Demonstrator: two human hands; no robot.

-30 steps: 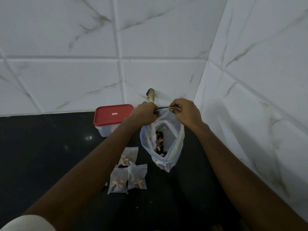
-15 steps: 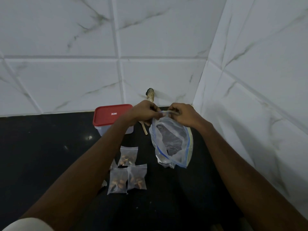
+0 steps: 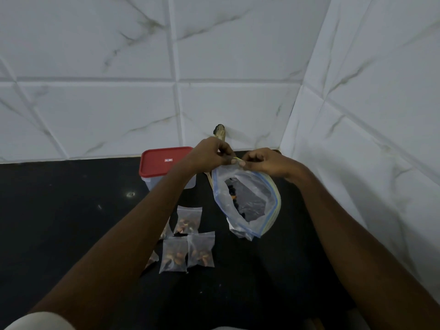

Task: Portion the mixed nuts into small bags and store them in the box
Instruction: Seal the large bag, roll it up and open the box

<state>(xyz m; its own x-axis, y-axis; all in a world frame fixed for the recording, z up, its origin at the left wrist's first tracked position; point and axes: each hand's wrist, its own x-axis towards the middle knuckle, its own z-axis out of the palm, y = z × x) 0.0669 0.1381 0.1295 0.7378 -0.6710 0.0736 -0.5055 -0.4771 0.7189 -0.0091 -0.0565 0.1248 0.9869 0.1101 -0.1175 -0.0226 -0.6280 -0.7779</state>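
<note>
The top edge of the large bag (image 3: 247, 203) is pinched by both hands; the left hand (image 3: 212, 154) and the right hand (image 3: 264, 163) are set just beside each other, thumbs and fingertips closed on the sealing strip at almost one point. A second ago the same hands are seen well apart, with the mouth stretched wide between them; half a second ago they are already drawn together. The mouth is thus narrowed at the top, and the seal is judged to be in the course of being pressed shut; a dark gap is still shown inside the blue-lined edge, so the closure cannot be called complete. The bag is also turned since then, and fewer of the nuts (image 3: 232, 194) are seen; its bottom appears to rest on the dark surface (image 3: 59, 222).

Three filled small bags (image 3: 188, 220) are seen plainly on the surface, left of the large bag; more are partly hidden under the left forearm. The box (image 3: 152, 184) is stood near the wall with its red lid (image 3: 164, 160) on; no small bag is yet stored in it. Portioning is therefore judged to be done or paused; storing is still to be begun, and the lid is to be taken off first.
</note>
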